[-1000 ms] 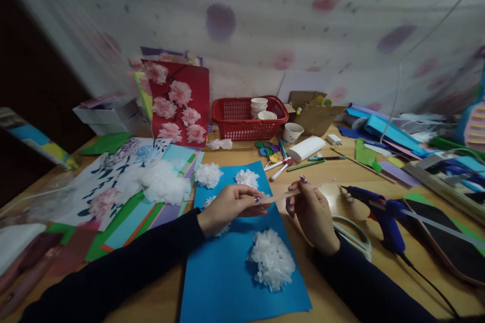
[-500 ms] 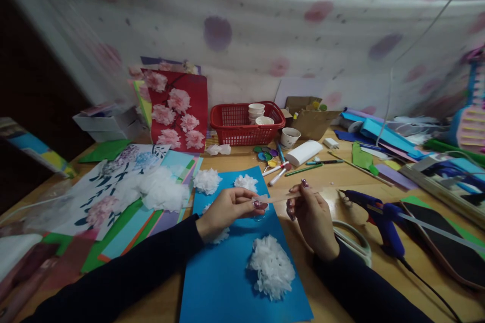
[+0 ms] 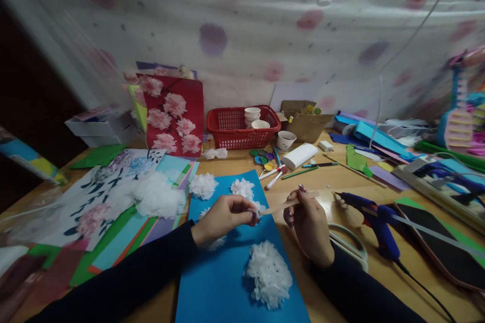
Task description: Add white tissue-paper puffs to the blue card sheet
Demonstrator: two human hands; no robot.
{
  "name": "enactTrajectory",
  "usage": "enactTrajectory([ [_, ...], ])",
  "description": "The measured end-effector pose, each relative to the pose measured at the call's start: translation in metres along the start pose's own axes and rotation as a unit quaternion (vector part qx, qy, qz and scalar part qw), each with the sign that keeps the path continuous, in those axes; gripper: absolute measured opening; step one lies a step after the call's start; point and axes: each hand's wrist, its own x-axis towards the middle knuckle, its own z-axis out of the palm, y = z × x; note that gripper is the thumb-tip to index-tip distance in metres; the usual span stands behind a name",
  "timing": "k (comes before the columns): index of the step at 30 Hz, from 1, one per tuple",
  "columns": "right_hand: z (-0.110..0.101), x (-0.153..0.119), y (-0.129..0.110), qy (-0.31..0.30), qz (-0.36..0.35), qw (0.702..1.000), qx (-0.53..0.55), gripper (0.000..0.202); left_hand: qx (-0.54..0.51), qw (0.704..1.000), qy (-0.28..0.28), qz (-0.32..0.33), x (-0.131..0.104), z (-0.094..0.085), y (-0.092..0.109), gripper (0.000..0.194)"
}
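Over on the far left I can see another person's hand [image 3: 18,282], blurred, with a heap of white tissue [image 3: 159,197] farther in. Next comes the left hand [image 3: 217,219], thumb and fingertips pinching a small white scrap [image 3: 253,212] above the blue sheet [image 3: 238,282], where fluffy white flowers [image 3: 269,275] sit. The right hand [image 3: 310,224] has a thin flat stick [image 3: 280,206] nipped between thumb and fingers, its tip at the scrap; whether they touch, I can't tell. The glue gun [image 3: 379,227] lies to the right, on the table [image 3: 322,308]. I'd say the stick is being worked against the scrap, and that calls for a steady left pinch and a light right touch, since thin tissue could crumple.
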Motion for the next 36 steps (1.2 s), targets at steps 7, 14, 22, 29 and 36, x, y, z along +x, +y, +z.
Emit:
enactTrajectory([
  [7,-0.002,0.0,0.002,-0.014,0.012,1.0,-0.004,0.036,0.033,0.999,-0.017,-0.007,0.001,-0.001,-0.002,0.017],
  [14,-0.004,0.001,0.005,-0.015,-0.006,1.0,-0.007,0.037,0.027,0.999,-0.019,-0.021,-0.003,-0.002,0.003,0.019],
  [22,-0.008,0.001,0.007,-0.042,-0.024,0.998,-0.039,0.036,0.114,0.993,0.015,-0.001,0.0,-0.008,0.005,0.016],
  [29,-0.012,-0.002,0.009,-0.015,-0.118,0.984,-0.13,0.038,0.134,0.99,0.039,0.038,0.008,-0.019,0.005,0.02],
  [36,-0.01,-0.004,0.019,-0.052,-0.152,0.957,-0.243,0.04,0.201,0.978,0.029,0.045,0.011,-0.026,-0.003,0.019],
])
